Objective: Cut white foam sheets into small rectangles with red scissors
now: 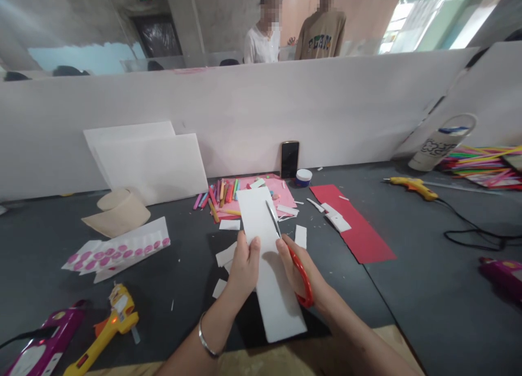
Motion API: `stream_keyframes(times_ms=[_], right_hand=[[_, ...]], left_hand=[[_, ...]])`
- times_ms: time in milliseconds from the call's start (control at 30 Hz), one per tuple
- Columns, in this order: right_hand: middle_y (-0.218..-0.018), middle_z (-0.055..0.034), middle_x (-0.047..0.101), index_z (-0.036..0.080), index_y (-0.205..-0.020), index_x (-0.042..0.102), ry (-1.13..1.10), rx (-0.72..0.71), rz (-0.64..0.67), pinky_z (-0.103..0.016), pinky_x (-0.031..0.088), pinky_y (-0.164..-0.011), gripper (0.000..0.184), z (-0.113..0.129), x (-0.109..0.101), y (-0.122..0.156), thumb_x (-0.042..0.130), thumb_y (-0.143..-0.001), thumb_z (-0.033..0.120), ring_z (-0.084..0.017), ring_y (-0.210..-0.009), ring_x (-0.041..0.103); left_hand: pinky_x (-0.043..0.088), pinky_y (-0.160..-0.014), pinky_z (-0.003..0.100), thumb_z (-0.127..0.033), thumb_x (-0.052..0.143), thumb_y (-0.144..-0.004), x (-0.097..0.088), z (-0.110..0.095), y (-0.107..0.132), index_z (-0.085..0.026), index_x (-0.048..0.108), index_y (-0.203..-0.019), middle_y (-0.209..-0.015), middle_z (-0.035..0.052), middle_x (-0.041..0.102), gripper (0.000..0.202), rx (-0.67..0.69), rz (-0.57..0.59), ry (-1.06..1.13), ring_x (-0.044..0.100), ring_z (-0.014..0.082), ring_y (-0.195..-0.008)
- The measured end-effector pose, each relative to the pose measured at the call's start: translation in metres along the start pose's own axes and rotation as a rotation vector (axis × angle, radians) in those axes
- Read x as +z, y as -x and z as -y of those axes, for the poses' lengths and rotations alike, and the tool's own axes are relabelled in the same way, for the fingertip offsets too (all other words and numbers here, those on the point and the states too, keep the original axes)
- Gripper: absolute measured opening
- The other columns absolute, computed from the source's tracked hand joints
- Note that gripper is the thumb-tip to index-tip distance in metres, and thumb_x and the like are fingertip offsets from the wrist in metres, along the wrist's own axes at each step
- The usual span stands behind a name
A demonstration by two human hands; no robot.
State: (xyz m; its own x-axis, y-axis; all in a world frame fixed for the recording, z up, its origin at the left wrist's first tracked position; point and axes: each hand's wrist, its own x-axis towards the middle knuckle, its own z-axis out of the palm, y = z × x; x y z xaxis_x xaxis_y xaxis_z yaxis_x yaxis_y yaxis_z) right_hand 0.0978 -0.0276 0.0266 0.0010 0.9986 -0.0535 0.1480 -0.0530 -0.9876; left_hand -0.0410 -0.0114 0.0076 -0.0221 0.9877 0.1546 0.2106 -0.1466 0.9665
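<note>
A long white strip of card is held up over the front of the dark table, its far end tilted away from me. My left hand grips its left edge, thumb on top. In my right hand is a pair of scissors with red handles, and that hand also lies against the strip's right edge. The metal blades look closed and point forward over the strip. Small white paper pieces lie around and beneath it on the table.
Crayons lie on pink paper beyond the strip, near a phone and a small jar. Red card lies right. Yellow glue guns rest at both sides. White boards lean on the partition; two people stand behind it.
</note>
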Motion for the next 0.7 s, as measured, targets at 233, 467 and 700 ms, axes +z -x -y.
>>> stream_keyframes(times_ms=[233,467,700], right_hand=[[-0.067,0.0007,0.053,0.022,-0.075,0.045,0.046,-0.022,0.035,-0.026,0.042,-0.054,0.046,-0.010,-0.004,-0.001,0.035,-0.093,0.064,-0.016,-0.064,0.050],[-0.067,-0.0003,0.051,0.023,-0.072,0.044,0.073,-0.010,0.016,-0.028,0.041,-0.054,0.047,-0.010,-0.008,-0.001,0.036,-0.091,0.065,-0.018,-0.064,0.048],[-0.063,-0.0022,0.057,0.022,-0.068,0.054,-0.139,0.037,0.027,-0.029,0.043,-0.053,0.049,-0.004,-0.002,0.001,0.042,-0.089,0.065,-0.019,-0.061,0.053]], left_hand=[[0.047,-0.090,0.040,-0.044,0.044,-0.095,-0.002,-0.001,0.000,-0.020,0.049,-0.109,-0.107,0.0098,0.065,0.029,-0.036,0.061,0.020,0.062,0.0234,-0.100],[0.048,-0.086,0.038,-0.046,0.046,-0.094,0.002,0.000,0.002,-0.020,0.050,-0.104,-0.092,0.0061,0.064,0.028,-0.039,0.034,-0.003,0.061,0.0237,-0.097],[0.048,-0.083,0.038,-0.051,0.047,-0.092,0.000,0.005,0.003,-0.019,0.050,-0.101,-0.096,0.0077,0.065,0.033,-0.071,0.026,0.019,0.062,0.0227,-0.091]])
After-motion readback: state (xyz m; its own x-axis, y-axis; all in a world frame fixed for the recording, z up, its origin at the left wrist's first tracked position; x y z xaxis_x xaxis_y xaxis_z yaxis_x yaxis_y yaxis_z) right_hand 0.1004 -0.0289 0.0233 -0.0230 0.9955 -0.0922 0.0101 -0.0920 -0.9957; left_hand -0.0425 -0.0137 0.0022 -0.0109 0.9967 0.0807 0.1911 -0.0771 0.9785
